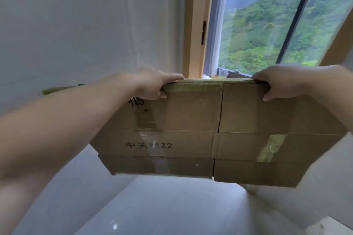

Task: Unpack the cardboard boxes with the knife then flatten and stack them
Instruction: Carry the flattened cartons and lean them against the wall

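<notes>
Head view: we hold a flattened cardboard box up in the air by its top edge, left hand & right hand each w/ fingers curled over the edge, thumb on the near face. Tape strips & black print on it. Grey floor below, white wall behind, window w/ green hills. Box hides the sill; small items there are unclear.

— What is hidden behind the flattened cardboard box?
— The fingers of the left hand and right hand; only the thumbs are shown.
— And the marker scrawl?
— Blurred, partly covered by the left wrist.
</notes>
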The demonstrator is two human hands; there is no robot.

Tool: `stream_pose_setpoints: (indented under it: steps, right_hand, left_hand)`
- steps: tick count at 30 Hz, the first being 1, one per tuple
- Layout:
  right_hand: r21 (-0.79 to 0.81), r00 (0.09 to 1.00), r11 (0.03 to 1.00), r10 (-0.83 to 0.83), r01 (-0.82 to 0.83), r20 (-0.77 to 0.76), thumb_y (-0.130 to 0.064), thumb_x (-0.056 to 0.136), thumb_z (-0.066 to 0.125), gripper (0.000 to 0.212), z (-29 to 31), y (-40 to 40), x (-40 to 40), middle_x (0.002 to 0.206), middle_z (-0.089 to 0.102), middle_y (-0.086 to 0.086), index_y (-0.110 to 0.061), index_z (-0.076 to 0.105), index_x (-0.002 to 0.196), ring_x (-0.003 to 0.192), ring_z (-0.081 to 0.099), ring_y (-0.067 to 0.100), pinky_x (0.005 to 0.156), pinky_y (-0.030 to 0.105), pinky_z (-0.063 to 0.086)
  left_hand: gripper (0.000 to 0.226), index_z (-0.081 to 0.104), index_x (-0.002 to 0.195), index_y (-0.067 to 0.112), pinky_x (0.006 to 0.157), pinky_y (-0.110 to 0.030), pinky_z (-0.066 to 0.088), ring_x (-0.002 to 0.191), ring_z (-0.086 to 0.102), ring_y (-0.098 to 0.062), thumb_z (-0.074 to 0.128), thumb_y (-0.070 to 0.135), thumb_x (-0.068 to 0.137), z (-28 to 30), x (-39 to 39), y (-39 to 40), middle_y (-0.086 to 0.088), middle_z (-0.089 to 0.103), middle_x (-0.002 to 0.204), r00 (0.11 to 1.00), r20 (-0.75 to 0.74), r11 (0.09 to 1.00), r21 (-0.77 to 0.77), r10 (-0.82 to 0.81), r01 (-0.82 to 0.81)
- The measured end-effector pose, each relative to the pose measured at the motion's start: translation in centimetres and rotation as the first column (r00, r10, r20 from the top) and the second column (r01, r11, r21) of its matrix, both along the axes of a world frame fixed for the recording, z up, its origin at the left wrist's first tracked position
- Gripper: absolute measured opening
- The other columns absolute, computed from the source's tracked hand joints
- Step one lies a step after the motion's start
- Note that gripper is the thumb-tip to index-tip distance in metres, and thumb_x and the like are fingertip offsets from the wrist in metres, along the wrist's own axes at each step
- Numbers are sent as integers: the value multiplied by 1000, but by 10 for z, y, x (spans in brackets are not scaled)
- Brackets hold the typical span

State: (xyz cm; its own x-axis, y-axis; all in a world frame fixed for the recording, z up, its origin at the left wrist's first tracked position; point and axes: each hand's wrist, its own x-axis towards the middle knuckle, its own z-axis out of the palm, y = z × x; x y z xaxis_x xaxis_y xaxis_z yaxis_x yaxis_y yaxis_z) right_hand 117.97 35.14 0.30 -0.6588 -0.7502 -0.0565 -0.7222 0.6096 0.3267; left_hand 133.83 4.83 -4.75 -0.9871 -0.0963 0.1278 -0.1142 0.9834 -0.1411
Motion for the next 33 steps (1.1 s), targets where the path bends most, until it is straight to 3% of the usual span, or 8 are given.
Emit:
stream_pose_setpoints:
  steps: [6,10,14,16,18,27,29,33]
  right_hand:
    - [-16,919,919,395,-394,17,-29,72,78,43,-35,-105,-19,88,57,-3,-24,62,112,84,53,23,71,33,44]
    - [17,824,824,567,-567,-1,-34,72,78,48,-58,-183,-2,96,63,-1,-25,61,116,90,58,25,72,31,46]
    - [23,738,737,675,-675,-4,-34,72,77,47,-80,-262,26,101,63,0,-25,61,115,92,58,26,66,29,42]
    - [26,705,705,709,-709,18,-32,72,76,41,-94,-299,44,88,59,-4,-26,62,110,80,52,23,59,27,37]
    - [26,687,687,726,-726,35,-30,73,75,36,-110,-331,57,80,52,-6,-26,62,107,75,48,21,54,27,32]
    - [44,583,582,807,-812,91,-28,76,70,35,-216,-458,62,98,64,1,-26,57,109,90,60,27,63,30,38]
    - [45,558,557,822,-829,112,-29,77,68,35,-243,-486,58,99,64,1,-27,56,109,91,61,27,63,30,38]
    - [58,516,514,840,-856,170,-23,80,62,29,-286,-536,53,95,62,0,-27,55,108,84,58,25,64,30,39]
  left_hand:
    - [72,14,141,57,74,-30,39,105,55,-27,60,37,89,-33,85,-27,-1,57,130,925,72,927,-4,374,-374]
    - [68,15,140,58,84,-36,47,106,55,-26,56,29,93,-55,141,-45,1,51,139,834,120,825,126,538,-550]
    - [68,12,140,58,63,-29,43,83,56,-18,54,30,94,-78,188,-78,-2,55,134,743,109,738,90,660,-669]
    - [69,9,140,59,60,-30,45,73,54,-16,54,32,95,-92,209,-97,-3,61,126,704,133,700,84,697,-709]
    - [69,8,139,59,69,-36,51,77,58,-19,54,32,95,-108,227,-121,-1,60,128,685,154,683,71,712,-727]
    - [70,5,140,55,75,-38,50,92,61,-23,52,29,96,-198,247,-213,3,62,122,633,222,643,32,742,-765]
    - [69,3,138,56,67,-35,49,89,62,-24,51,29,96,-223,245,-231,2,62,119,612,246,624,35,752,-781]
    - [70,0,137,55,46,-26,30,62,48,-15,51,28,96,-262,242,-257,3,62,116,550,291,575,-1,783,-818]
